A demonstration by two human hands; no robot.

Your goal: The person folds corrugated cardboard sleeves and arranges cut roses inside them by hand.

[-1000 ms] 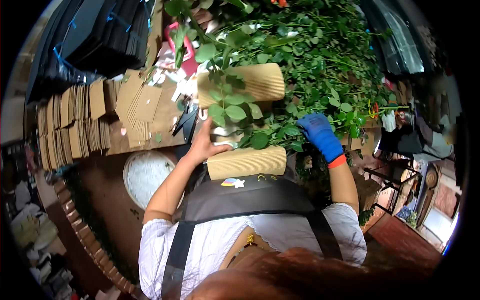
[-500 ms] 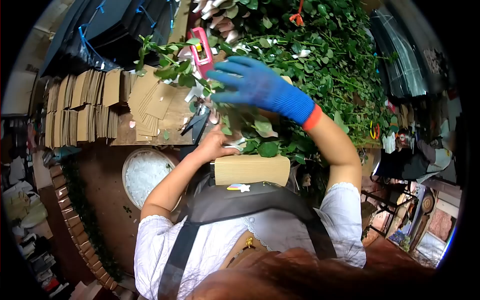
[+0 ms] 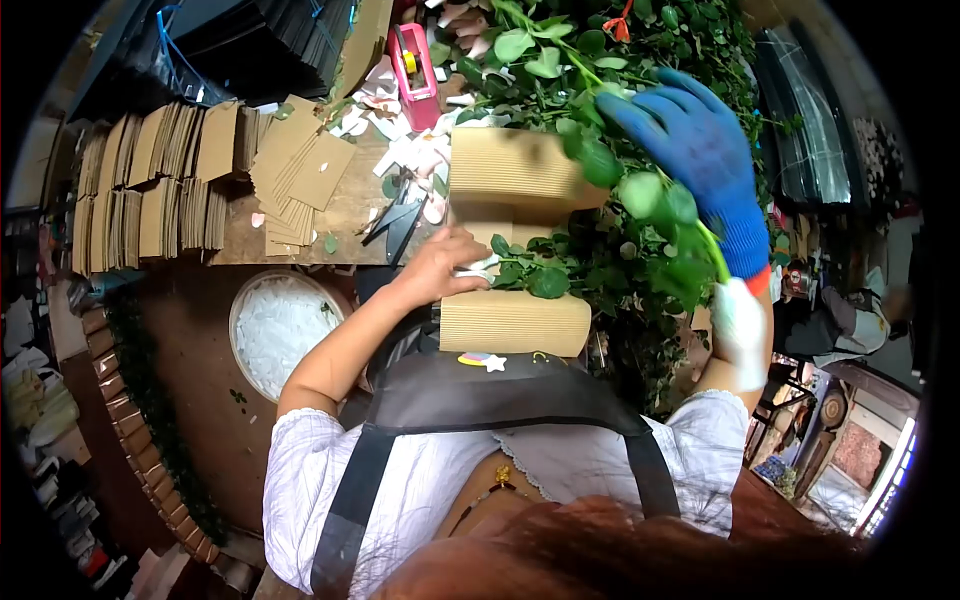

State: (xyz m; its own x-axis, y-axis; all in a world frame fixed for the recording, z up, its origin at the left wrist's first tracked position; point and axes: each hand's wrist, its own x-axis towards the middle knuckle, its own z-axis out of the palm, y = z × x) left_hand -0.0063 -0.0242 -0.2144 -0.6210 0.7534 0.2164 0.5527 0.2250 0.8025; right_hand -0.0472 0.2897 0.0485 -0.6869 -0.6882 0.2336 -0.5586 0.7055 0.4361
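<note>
My right hand (image 3: 690, 150), in a blue knitted glove with an orange cuff, is raised at the right with its fingers around a long leafy rose stem (image 3: 715, 250). The white-sleeved bud (image 3: 740, 335) hangs at the low end, blurred, in front of my forearm. My bare left hand (image 3: 440, 268) is closed around white-wrapped rose heads (image 3: 482, 268), whose leafy stems point right. These lie in a corrugated cardboard wrap (image 3: 515, 325), between its near fold and its raised far flap (image 3: 515, 165). Left of that hand rest black scissors (image 3: 402, 225).
A pink tape dispenser (image 3: 418, 85) stands behind the wrap, with white and pink scraps around it. Stacked cardboard pieces (image 3: 160, 200) line the table's left side. A tub of white sleeves (image 3: 285, 335) is below the edge. Leafy rose stems (image 3: 680, 40) pile up at the back right.
My gloved right hand has moved right, bringing a rose whose bud now hangs near my forearm. The wrap's far flap is now uncovered. My left hand stays by the rose heads.
</note>
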